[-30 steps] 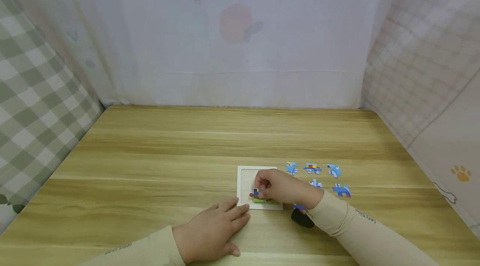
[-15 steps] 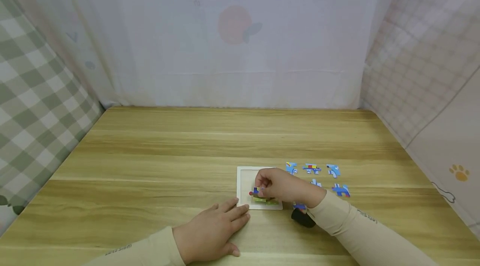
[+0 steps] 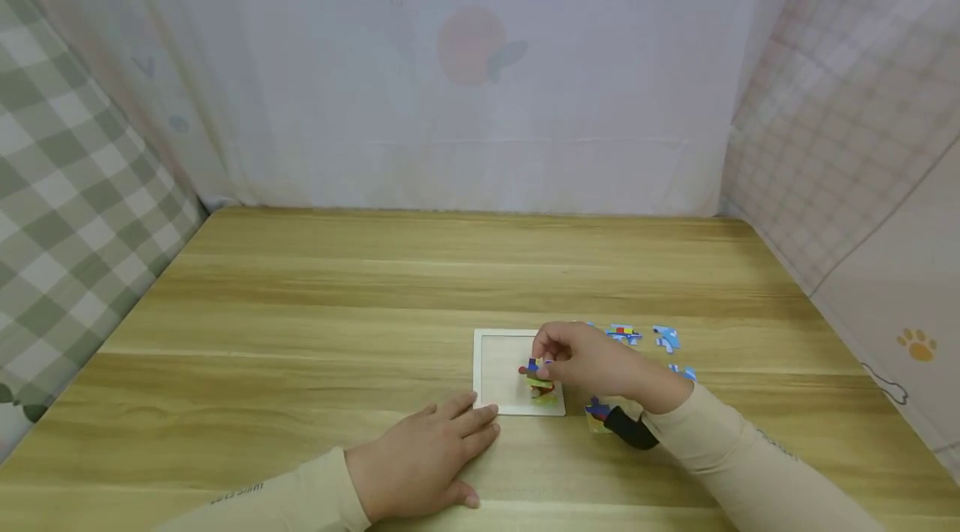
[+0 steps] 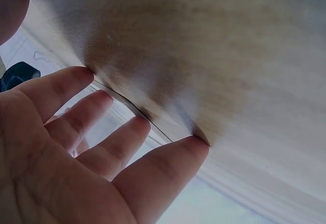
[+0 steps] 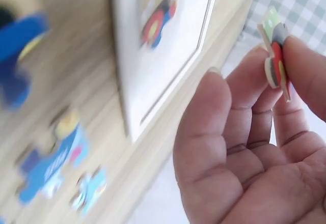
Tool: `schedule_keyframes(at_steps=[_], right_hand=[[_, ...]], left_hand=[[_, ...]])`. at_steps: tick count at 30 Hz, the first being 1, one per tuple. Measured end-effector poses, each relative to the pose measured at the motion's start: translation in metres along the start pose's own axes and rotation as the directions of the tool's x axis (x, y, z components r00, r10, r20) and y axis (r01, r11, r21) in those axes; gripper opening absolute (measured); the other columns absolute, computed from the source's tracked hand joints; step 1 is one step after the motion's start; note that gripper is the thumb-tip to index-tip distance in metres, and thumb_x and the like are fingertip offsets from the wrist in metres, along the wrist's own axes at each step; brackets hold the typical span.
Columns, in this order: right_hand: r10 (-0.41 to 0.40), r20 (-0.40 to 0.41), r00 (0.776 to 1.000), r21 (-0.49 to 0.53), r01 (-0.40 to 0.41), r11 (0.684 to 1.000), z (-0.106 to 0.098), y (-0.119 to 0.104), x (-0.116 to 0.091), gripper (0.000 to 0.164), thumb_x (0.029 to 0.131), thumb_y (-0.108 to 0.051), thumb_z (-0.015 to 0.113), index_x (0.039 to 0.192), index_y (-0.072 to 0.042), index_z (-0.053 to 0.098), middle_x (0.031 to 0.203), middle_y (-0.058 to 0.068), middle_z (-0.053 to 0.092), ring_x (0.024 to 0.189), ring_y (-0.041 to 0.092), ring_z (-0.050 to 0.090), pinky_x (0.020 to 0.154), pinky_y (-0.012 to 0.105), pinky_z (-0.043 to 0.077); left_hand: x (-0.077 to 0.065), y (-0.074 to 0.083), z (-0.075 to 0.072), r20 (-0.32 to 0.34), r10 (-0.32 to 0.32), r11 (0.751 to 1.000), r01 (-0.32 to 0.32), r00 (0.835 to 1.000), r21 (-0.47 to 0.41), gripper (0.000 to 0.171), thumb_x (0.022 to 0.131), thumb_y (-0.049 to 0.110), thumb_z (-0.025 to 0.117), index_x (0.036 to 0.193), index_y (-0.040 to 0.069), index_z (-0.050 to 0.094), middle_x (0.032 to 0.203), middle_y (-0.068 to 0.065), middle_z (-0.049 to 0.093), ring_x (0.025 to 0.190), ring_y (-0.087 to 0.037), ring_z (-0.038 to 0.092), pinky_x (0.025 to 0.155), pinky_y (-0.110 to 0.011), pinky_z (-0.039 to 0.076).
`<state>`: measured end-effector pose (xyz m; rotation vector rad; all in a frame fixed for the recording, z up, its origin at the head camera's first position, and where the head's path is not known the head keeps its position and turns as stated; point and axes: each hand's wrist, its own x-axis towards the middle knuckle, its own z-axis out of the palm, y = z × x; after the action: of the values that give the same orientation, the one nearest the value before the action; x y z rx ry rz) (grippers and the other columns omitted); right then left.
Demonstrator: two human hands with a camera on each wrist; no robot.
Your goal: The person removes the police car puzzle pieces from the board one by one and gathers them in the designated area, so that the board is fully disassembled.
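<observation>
In the head view, my right hand (image 3: 592, 357) pinches a colourful jigsaw piece (image 3: 533, 370) between thumb and fingers, above a white-framed puzzle tray (image 3: 477, 365). The right wrist view shows that held piece (image 5: 276, 56) edge-on, with green, red and grey on it. Another jigsaw piece (image 3: 542, 393) lies inside the tray near its lower right corner; a red and yellow wheel shows on it in the right wrist view. My left hand (image 3: 420, 461) rests flat with fingers spread, its fingertips (image 4: 142, 124) at the tray's lower left corner.
Several loose blue jigsaw pieces (image 3: 666, 338) lie right of the tray, some hidden behind my right hand. One piece (image 3: 597, 410) lies beside the black wrist strap (image 3: 632, 430). Cloth curtains (image 3: 480, 140) stand behind and beside the wooden table (image 3: 300, 332).
My right hand has moved right and slightly up with the piece in its pinch, showing more of the piece in the tray. The left hand has stayed in place.
</observation>
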<state>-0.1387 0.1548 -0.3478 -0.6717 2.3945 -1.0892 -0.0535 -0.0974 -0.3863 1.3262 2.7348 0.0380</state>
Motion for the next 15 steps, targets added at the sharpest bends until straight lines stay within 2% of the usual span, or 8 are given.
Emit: schedule_keyframes(at_steps=[7,15], right_hand=[[0.031,-0.019,0.999,0.011,-0.03,0.999,-0.02,0.018,-0.017,0.008,0.088,-0.006,0.068,0.091,-0.004,0.06,0.078,0.0,0.054,0.071,0.014,0.05,0.061,0.023,0.043],[0.048,-0.028,0.998,-0.022,-0.049,0.999,-0.031,0.036,-0.037,0.009,0.086,-0.008,0.07,0.091,-0.004,0.062,0.078,-0.001,0.055,0.069,0.01,0.048,0.06,0.023,0.042]], left_hand=[[0.001,0.0,-0.001,0.0,0.003,1.0,-0.003,1.0,-0.003,0.069,0.084,0.054,0.064,0.14,0.015,0.052,0.148,0.0,0.044,0.134,-0.029,0.042,0.095,-0.044,0.047],[-0.001,0.0,-0.001,-0.004,-0.004,1.0,0.004,1.0,-0.007,0.069,0.084,0.053,0.065,0.14,0.015,0.052,0.148,0.0,0.045,0.135,-0.028,0.042,0.095,-0.045,0.048]])
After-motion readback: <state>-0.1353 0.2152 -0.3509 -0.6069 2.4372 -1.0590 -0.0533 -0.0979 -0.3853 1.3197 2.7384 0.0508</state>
